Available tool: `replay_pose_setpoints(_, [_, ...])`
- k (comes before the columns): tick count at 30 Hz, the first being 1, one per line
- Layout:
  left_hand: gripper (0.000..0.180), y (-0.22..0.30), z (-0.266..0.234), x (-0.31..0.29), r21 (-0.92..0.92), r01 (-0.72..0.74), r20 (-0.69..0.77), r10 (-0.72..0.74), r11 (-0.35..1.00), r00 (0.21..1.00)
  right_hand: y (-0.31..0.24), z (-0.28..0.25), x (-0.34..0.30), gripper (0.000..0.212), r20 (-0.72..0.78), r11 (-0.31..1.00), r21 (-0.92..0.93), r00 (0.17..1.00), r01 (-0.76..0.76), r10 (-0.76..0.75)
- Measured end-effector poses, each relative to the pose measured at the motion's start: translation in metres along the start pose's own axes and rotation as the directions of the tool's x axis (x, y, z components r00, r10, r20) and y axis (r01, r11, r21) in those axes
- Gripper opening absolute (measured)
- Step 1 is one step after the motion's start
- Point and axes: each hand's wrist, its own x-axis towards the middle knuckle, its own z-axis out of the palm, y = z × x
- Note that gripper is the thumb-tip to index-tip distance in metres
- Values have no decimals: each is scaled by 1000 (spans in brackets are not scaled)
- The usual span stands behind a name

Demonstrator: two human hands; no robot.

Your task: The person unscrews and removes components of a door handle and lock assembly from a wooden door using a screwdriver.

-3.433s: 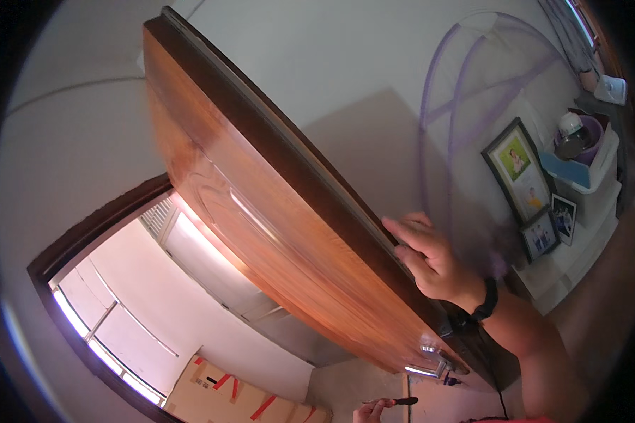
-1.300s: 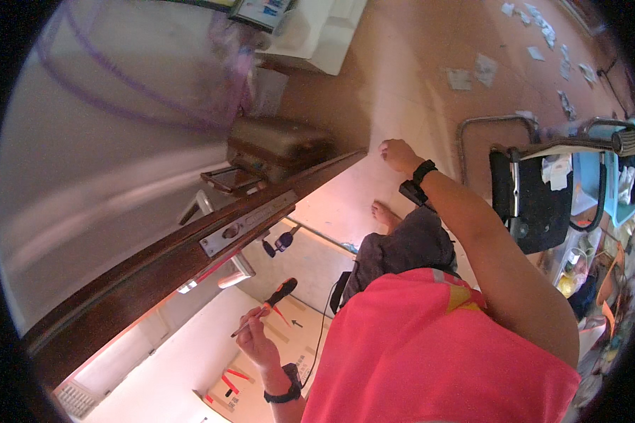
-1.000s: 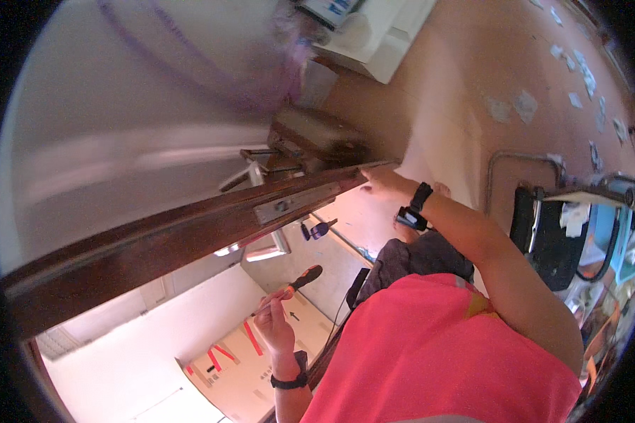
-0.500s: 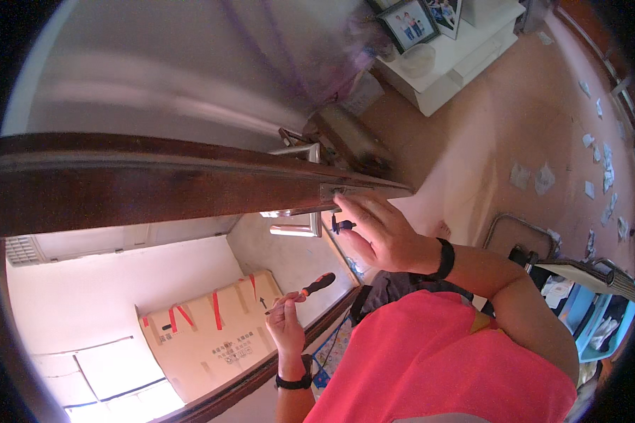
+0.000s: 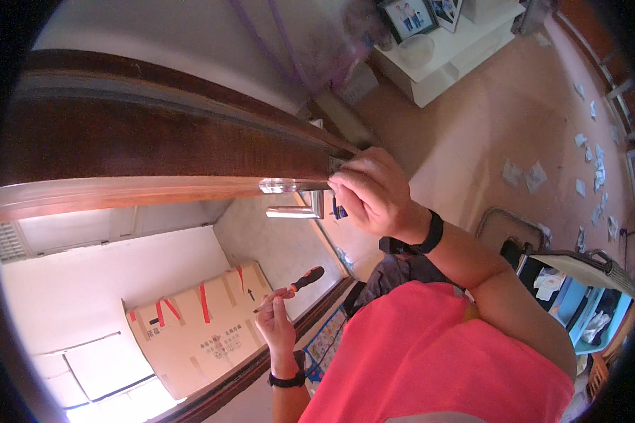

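My left hand (image 5: 276,330) grips a screwdriver (image 5: 307,279) by its shaft end, the black and orange handle sticking up past the fingers. My right hand (image 5: 374,192) is closed against the edge of a dark brown wooden door (image 5: 176,141), at a metal lock plate (image 5: 336,164). Its thumb and fingertips are pressed together there; whatever they pinch is hidden. Just below these fingers, a key with a dark blue head (image 5: 340,211) shows at the lock. Beside it, a silver lever handle (image 5: 296,211) juts from the door's face.
A large cardboard box (image 5: 212,328) with red tape stands beyond the doorway at lower left. Photo frames (image 5: 408,17) sit on a white cabinet (image 5: 437,77) at the far side. Scattered papers (image 5: 536,176) lie on the floor; blue drawers (image 5: 607,321) stand at right.
My right hand has drawn its fingers closed at the lock plate and turned more knuckles-up. The door edge sits differently in view. My left hand still holds the screwdriver.
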Motion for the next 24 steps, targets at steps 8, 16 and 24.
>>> replay_pose_setpoints(8, [22,-4,-4,4,29,-4,22,4,1000,1000,5,7,10,24,51,991,-126,998,-38,45])
replay_pose_setpoints(16, [22,1,0,9,38,-29,40,27,999,999,14,7,1,28,4,995,19,995,-102,101])
replay_pose_setpoints(24, [22,15,4,12,104,-14,50,9,995,999,10,3,-7,28,-81,954,289,991,-78,106])
